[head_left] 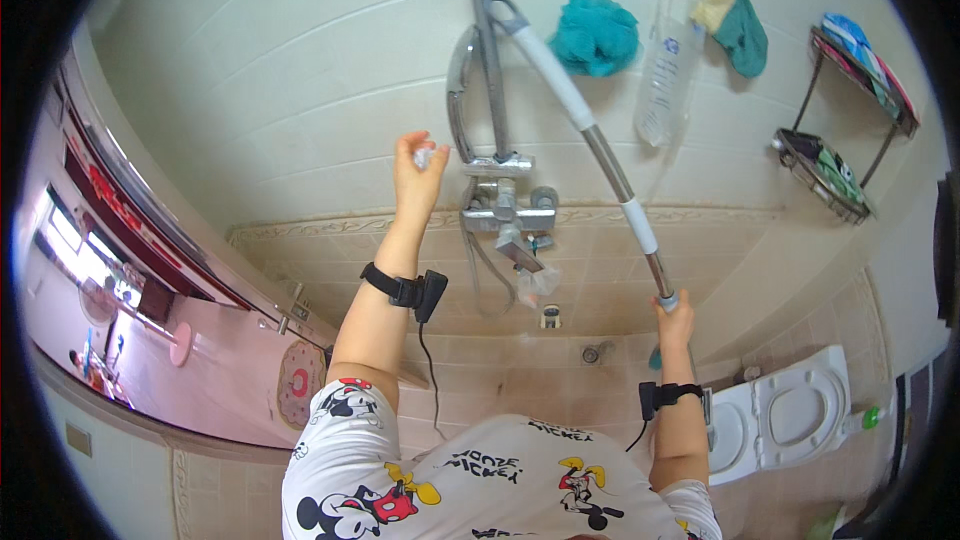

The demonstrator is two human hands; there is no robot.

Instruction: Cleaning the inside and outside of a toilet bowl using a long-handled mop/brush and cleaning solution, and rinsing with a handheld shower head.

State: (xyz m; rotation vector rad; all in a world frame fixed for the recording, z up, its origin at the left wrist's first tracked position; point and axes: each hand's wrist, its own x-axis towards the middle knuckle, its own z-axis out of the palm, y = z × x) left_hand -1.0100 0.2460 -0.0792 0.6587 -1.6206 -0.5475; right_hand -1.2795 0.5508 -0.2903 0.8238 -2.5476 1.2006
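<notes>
My right hand (674,320), at the right of centre, is closed round the lower part of a long pole (610,168) of bare metal with white sleeves. The pole slants up and left; the dark loop at its top crosses the shower riser (484,50). What lies below my right hand is mostly hidden by the hand and forearm. My left hand (418,180) is raised near the wall, just left of the shower head (460,80). Its bent fingers hold a small whitish, crumpled thing (424,157), too small to name. Black straps circle both my forearms.
A chrome mixer tap (510,208) juts from the wall ahead. A teal bath puff (596,35), a clear plastic bag (665,80) and a teal mitt (742,35) hang above. A corner rack (825,175) and a toilet (795,415) stand right; a doorway opens left.
</notes>
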